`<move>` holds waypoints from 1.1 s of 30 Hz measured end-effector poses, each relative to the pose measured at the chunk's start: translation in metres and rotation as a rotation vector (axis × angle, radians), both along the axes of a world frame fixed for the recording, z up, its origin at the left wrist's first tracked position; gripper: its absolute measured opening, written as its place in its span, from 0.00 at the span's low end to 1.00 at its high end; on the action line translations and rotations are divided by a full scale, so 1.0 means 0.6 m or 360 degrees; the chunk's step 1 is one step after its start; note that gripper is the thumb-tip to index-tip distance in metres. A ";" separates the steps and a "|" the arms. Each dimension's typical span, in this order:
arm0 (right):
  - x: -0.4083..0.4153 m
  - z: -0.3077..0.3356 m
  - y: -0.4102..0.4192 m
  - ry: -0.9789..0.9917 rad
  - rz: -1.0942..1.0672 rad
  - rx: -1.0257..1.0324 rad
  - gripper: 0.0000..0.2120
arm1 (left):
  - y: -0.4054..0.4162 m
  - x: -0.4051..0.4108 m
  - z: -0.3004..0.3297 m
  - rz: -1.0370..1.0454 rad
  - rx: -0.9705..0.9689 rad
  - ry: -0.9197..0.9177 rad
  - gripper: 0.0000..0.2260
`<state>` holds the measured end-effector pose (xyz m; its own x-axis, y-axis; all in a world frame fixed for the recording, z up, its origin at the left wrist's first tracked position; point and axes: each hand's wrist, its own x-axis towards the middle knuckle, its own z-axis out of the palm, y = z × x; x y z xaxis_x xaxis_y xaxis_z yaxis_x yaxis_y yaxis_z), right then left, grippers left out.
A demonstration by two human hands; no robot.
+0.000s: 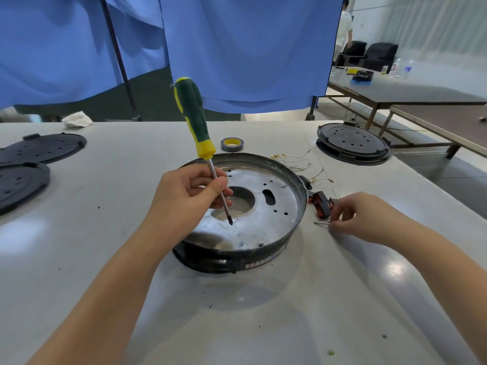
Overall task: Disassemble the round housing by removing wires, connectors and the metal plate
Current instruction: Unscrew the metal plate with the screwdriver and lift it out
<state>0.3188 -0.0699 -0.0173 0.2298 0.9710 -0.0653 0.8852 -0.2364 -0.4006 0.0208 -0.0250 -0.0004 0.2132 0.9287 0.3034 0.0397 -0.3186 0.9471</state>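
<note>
The round black housing (238,206) with its silvery perforated metal plate (259,206) sits mid-counter (79,259); the plate looks stiff, thin and sharp-edged, best lifted by its central hole. The left hand (188,191) pinches the green-and-yellow screwdriver's (196,133) shaft. The right hand's (361,214) fingers pinch a small screw (321,222) beside black-and-red connectors (321,204).

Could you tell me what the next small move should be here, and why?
Probably the right hand should let go of the small metal screw on the white table, since it pinches it beside the red and black connectors, outside the round black housing.
</note>
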 end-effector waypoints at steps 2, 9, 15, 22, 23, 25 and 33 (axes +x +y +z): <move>-0.005 -0.002 0.000 -0.0116 0.0053 0.0052 0.06 | 0.000 0.000 0.000 0.0001 -0.0002 0.0015 0.05; -0.023 0.012 -0.008 0.0138 0.0065 0.0424 0.07 | -0.004 0.001 0.005 -0.0011 0.0016 -0.0010 0.05; -0.136 0.076 -0.017 0.0905 0.0468 0.0450 0.08 | -0.012 0.003 0.012 -0.0064 0.0062 -0.0009 0.04; -0.217 0.082 0.011 0.0958 0.0644 0.0468 0.14 | -0.021 0.000 0.017 -0.0092 0.0226 0.0106 0.03; -0.219 0.084 0.014 0.0974 0.0605 0.0508 0.15 | -0.022 0.000 0.018 -0.0082 0.0249 0.0112 0.03; -0.223 0.089 0.020 0.1052 0.0551 0.0568 0.17 | -0.023 0.002 0.017 -0.0076 0.0292 0.0205 0.06; -0.224 0.100 0.037 0.1960 0.0347 0.0734 0.06 | -0.037 0.021 0.004 -0.0235 0.0351 0.0595 0.03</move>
